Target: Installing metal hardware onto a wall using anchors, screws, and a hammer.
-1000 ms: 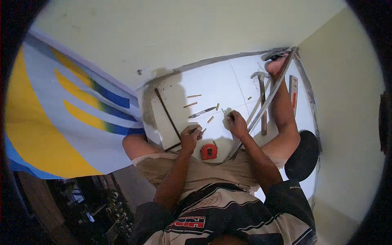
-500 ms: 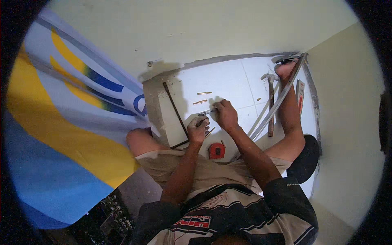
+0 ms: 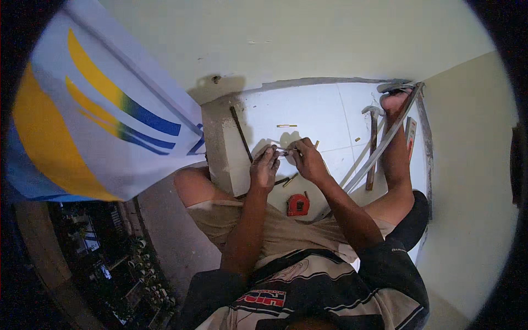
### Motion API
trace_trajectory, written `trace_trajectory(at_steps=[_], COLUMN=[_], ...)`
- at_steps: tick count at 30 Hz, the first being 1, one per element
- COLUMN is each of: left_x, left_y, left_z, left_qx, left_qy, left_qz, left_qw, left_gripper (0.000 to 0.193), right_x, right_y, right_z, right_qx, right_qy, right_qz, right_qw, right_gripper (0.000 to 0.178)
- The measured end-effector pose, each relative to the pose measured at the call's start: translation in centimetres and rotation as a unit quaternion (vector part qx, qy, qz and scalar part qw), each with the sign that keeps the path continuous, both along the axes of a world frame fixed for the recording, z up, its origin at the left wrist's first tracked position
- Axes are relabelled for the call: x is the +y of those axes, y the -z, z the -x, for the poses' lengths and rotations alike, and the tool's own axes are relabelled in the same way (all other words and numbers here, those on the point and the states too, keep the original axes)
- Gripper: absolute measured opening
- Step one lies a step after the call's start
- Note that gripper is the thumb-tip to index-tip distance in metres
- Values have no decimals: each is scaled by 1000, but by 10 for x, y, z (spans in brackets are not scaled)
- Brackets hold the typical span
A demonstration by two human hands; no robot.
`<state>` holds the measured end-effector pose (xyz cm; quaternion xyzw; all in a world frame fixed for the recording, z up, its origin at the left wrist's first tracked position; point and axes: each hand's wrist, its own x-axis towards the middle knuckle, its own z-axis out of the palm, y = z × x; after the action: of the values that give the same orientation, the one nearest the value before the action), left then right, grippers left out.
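My left hand [image 3: 265,165] and my right hand [image 3: 309,159] are close together above the white floor, fingers pinched. Between their fingertips is a small, slim silver-grey metal piece [image 3: 282,152], its kind too small to tell. A brass-coloured pin [image 3: 286,126] lies beyond the hands, and another brass-coloured pin [image 3: 290,180] lies just below them. One more brass-coloured tip [image 3: 317,144] shows beside my right knuckles; whether that hand holds it I cannot tell. A red tape measure [image 3: 297,204] sits on the floor near my lap.
To the left lies a dark metal rod [image 3: 240,132], partly hidden by my left hand. A claw hammer [image 3: 372,146], a long metal bar [image 3: 379,143] and a spirit level [image 3: 411,137] are by my right leg. A printed cloth [image 3: 148,137] hangs at left, beside a drop.
My hands have come closer together around the silver-grey piece. One brass-coloured pin no longer shows beyond them, and a brass-coloured tip now appears beside my right hand. The hanging cloth has swung up.
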<state>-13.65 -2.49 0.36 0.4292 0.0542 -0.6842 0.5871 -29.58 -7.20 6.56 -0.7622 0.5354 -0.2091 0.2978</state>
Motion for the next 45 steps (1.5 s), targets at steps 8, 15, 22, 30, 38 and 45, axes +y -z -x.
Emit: trace_trajectory(at_steps=[8, 15, 22, 30, 38, 45], left_x=[5, 13, 21, 26, 27, 25], left_y=[-46, -78, -95, -110, -118, -127], left_z=[0, 4, 6, 11, 8, 0], left_qx=[94, 14, -105, -156, -265, -371], left_qy=[15, 50, 55, 34, 55, 93], left_qz=[73, 88, 139, 146, 150, 216], left_qw=[993, 995, 983, 976, 951, 898], left_gripper=[25, 24, 27, 26, 25, 23], right_x=[23, 33, 41, 45, 46, 45], right_y=[-31, -58, -81, -94, -101, -102], right_z=[13, 12, 16, 18, 23, 27], right_qx=[-89, -78, -55, -29, -5, -47], right_qy=[13, 1, 2, -1, -33, -35], right_qz=[22, 39, 109, 145, 183, 135], right_qw=[996, 996, 993, 989, 983, 989], right_gripper=[15, 16, 11, 11, 13, 11])
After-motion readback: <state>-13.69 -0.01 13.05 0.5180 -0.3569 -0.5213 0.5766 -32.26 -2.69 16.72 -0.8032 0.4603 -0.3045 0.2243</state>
